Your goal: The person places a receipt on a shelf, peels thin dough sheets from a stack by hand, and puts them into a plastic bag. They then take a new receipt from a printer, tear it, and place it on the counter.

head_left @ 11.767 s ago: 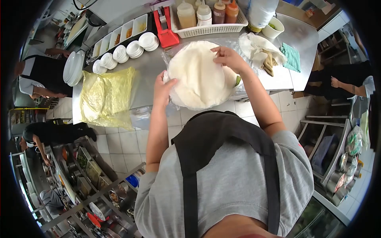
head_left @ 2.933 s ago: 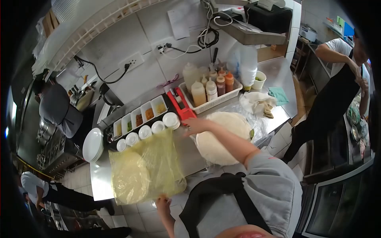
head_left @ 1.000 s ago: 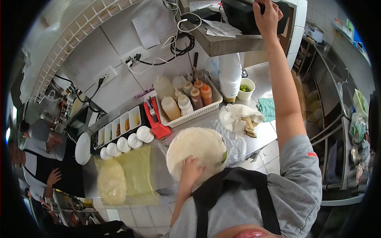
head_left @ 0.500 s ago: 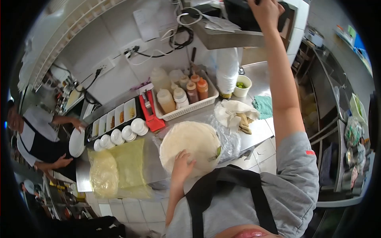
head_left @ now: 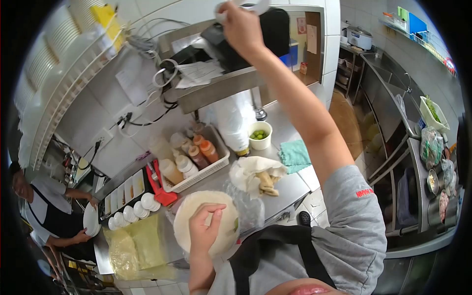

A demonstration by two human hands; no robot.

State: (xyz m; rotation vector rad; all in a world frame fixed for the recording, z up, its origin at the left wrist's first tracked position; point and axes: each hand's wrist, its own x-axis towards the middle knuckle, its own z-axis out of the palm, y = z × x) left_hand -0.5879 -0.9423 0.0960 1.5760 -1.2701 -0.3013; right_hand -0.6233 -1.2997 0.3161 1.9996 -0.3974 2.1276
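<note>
My left hand (head_left: 202, 231) is raised over a stack of round, pale flatbreads (head_left: 184, 219), its fingers bent loosely, the thumb apart and nothing in it. A bit of green shows at the right edge of the stack, and clear plastic wrap (head_left: 250, 209) lies beside it. Up on the steel shelf (head_left: 216, 91), my right hand (head_left: 243, 29) is closed on a curled white paper strip (head_left: 258, 6) by a black printer-like machine (head_left: 275, 37). Part of the strip is cut off by the frame's top edge.
A white basket (head_left: 196, 177) holds several squeeze bottles. Nearby are a red-handled tool (head_left: 160, 189), a tub of green fruit (head_left: 260, 137), cloths (head_left: 295, 156), small white dishes (head_left: 147, 201) and yellow plastic sheeting (head_left: 147, 241). A co-worker (head_left: 59, 211) holds white plates (head_left: 91, 220) at left.
My left hand has lifted off the flatbreads and its fingers have curled. My right hand now has white paper in it at the black machine. The camera view has shifted; the co-worker now holds the plates.
</note>
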